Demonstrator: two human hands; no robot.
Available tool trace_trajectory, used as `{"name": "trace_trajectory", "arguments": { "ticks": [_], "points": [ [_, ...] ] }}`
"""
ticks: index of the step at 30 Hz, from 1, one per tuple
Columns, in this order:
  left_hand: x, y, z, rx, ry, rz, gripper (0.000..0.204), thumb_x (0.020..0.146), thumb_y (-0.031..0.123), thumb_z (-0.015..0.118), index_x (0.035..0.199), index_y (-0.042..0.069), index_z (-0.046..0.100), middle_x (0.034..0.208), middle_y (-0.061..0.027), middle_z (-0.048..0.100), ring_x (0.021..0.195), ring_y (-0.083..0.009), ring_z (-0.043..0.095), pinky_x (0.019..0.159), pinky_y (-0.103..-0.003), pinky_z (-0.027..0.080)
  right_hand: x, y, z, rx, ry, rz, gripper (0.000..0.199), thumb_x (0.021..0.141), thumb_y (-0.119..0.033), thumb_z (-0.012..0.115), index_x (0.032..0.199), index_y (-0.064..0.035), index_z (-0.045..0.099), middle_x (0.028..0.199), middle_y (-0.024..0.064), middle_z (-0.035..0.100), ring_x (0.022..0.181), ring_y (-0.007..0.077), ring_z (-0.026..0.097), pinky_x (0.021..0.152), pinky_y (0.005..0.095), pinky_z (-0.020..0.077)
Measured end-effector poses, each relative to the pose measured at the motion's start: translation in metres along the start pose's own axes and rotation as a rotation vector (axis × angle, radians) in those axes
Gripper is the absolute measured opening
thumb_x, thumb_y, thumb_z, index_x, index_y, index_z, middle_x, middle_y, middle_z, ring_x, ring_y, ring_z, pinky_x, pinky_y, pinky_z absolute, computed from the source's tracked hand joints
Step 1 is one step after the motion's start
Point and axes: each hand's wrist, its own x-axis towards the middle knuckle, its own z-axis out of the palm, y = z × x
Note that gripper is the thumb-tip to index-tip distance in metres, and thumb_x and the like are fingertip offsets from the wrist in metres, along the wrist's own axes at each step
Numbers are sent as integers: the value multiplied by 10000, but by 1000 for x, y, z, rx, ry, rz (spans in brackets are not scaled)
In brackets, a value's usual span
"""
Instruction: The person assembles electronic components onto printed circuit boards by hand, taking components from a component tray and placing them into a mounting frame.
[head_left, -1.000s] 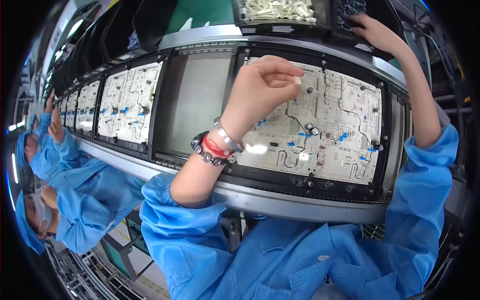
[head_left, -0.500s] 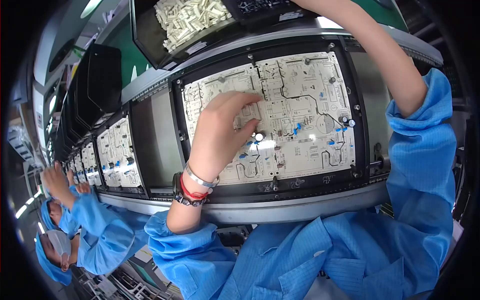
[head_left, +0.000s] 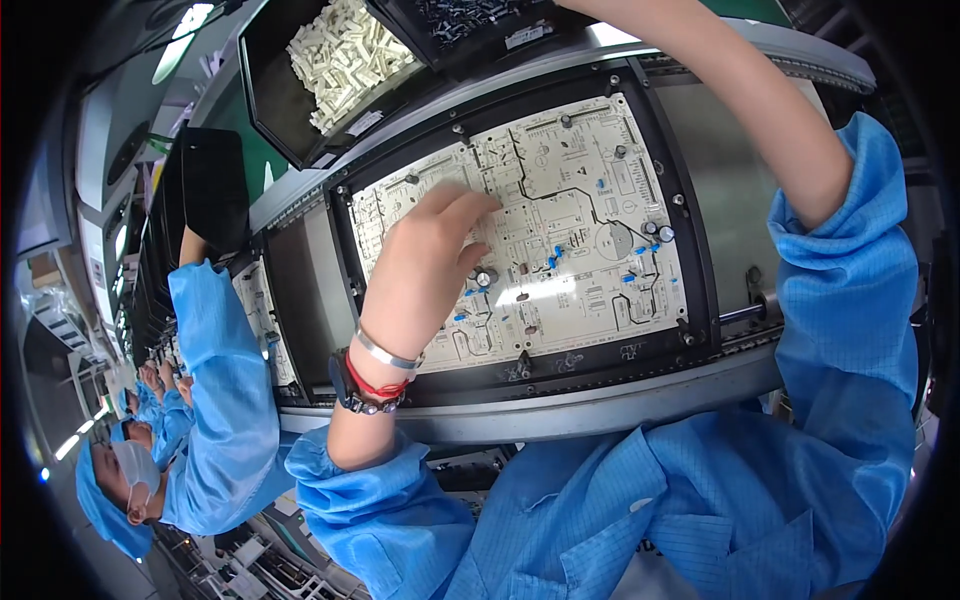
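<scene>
My left hand [head_left: 425, 260] hovers over the left half of a white circuit board [head_left: 560, 215], its thumb and curled fingers apart with nothing visible between them. Just by the thumb stands a small round capacitor [head_left: 485, 277]. More capacitors [head_left: 658, 231] and several small blue components [head_left: 556, 258] sit on the board's right half. A black frame [head_left: 695, 255] holds the board. My right forearm [head_left: 745, 95] stretches up past the top edge, beside a black bin of small dark parts [head_left: 465, 20]; the hand itself is out of sight.
A black bin [head_left: 268, 100] of white connector-like pieces [head_left: 345, 65] stands beyond the line. A metal rail [head_left: 600, 402] runs along the near side. At left, a co-worker in blue [head_left: 225, 380] reaches to a black bin [head_left: 215, 185]; another board [head_left: 255, 295] lies there.
The board and frame sit further left in view, and my left hand has shifted left with them. The co-worker has raised an arm to the black bin.
</scene>
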Motion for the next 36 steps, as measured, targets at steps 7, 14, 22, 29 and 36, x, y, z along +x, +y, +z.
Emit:
{"name": "trace_trajectory", "arguments": {
  "ticks": [7,14,22,29,36],
  "points": [
    [-4,-7,-3,17,-7,76,276,707,-6,676,974,43,627,922,-126,620,786,-311,614,682,-368,506,-47,-58,-50,518,-66,-101,154,786,-48,630,918,18,675,817,173,676,732,213,669,664,322,525],
    [62,-42,-59,63,586,78,147,856,96,555,932,40,668,868,-118,664,701,-213,625,640,-286,486,-143,-83,-12,304,-454,-145,90,772,-68,639,856,-38,625,849,82,603,786,237,609,677,302,502],
    [118,-100,-69,233,-58,-49,291,897,76,478,1148,82,624,978,-132,671,885,-206,643,808,-278,478,-177,-95,-1,217,-541,-167,155,695,-22,672,841,-47,625,837,47,541,807,230,551,754,344,446],
    [122,-95,-61,325,116,-19,182,858,84,569,986,66,697,829,-105,694,769,-181,666,720,-286,506,-181,-98,3,204,-470,-196,143,687,-32,652,828,-26,630,817,49,532,800,215,543,745,324,442],
    [112,-89,-61,81,461,-68,126,734,111,708,852,72,684,683,-71,642,606,-145,601,590,-269,475,-182,-109,-1,-4,-463,-360,158,683,-52,584,806,43,615,793,76,535,792,209,536,747,308,437]
  ]
}}
